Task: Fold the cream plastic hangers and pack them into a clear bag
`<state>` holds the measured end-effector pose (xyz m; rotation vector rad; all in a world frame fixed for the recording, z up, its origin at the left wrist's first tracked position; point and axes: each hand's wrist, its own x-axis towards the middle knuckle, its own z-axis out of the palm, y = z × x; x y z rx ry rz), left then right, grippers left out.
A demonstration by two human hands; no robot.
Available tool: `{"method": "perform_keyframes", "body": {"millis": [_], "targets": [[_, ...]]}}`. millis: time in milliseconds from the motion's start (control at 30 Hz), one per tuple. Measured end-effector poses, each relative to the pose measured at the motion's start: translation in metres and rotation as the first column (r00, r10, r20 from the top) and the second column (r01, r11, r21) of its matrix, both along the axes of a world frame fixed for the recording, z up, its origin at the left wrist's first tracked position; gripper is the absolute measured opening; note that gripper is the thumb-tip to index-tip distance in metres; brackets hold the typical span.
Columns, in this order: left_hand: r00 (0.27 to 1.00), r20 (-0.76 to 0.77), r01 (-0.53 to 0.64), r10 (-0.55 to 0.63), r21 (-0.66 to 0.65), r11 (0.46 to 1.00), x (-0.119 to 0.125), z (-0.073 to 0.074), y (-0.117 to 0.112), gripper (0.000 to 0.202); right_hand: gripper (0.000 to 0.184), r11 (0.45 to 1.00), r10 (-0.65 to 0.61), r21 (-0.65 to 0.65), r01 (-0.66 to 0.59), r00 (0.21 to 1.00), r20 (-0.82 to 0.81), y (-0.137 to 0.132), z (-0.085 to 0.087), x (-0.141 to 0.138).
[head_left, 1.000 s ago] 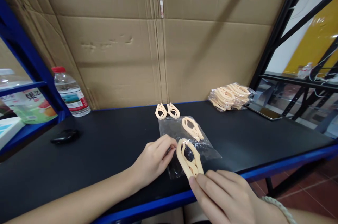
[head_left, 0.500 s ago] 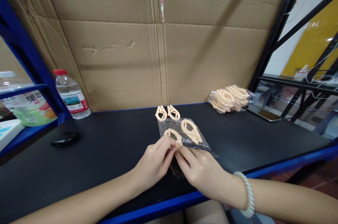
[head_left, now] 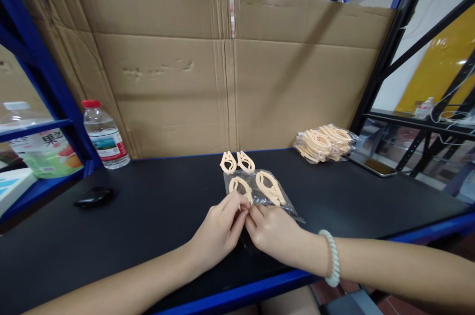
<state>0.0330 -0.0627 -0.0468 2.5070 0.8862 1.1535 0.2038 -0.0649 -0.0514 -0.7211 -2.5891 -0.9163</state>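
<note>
My left hand (head_left: 222, 221) is closed, its thumb and fingers pinched at the near end of a cream plastic folding hanger (head_left: 240, 185). My right hand (head_left: 274, 233) is also closed, with its fingertips meeting the left ones at that same end. My fingers hide the pinched part. The hanger lies over a clear plastic bag (head_left: 260, 197); whether it is inside cannot be made out. To its right a second folded hanger (head_left: 270, 188) rests on the bag. Two more hangers, a left one (head_left: 228, 162) and a right one (head_left: 245, 162), lie at the bag's far edge.
Clear bags of hangers (head_left: 324, 143) are piled at the back right, beside a phone (head_left: 373, 165). On the left are a black mouse (head_left: 93, 197) and a water bottle (head_left: 106, 136). A cardboard wall (head_left: 174, 87) closes off the back of the black table (head_left: 156, 206).
The hanger between my hands has shifted slightly left and more of its loop shows. My right fingers have curled in closer to the left ones. The view has tilted up slightly.
</note>
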Motion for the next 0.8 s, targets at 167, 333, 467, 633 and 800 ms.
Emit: {"method": "perform_keyframes", "body": {"millis": [167,333,467,633,800], "targets": [[1.000,-0.021,0.002,-0.003,-0.014,1.000,0.000,0.002,-0.003,0.011,0.020,1.000,-0.002,0.025,0.004,0.998,-0.067,-0.010,0.000,0.008],[0.998,-0.057,0.007,-0.009,-0.025,1.000,0.000,0.003,-0.005,0.010,0.027,0.984,0.151,-0.060,-0.167,0.966,-0.211,-0.023,0.038,0.031],[0.996,-0.093,0.006,-0.006,0.005,1.000,0.000,0.004,-0.006,0.013,0.024,0.993,-0.011,-0.114,-0.025,0.952,-0.305,0.033,0.074,0.044],[0.973,-0.232,0.043,-0.013,0.123,0.991,0.000,0.007,-0.009,0.018,0.047,0.948,-0.070,-0.306,0.093,0.994,0.083,0.141,0.072,0.031],[0.957,-0.281,0.110,-0.066,0.144,0.984,-0.001,0.012,-0.010,0.018,0.058,0.912,-0.086,-0.384,0.143,0.983,0.162,0.188,0.050,0.015]]}}
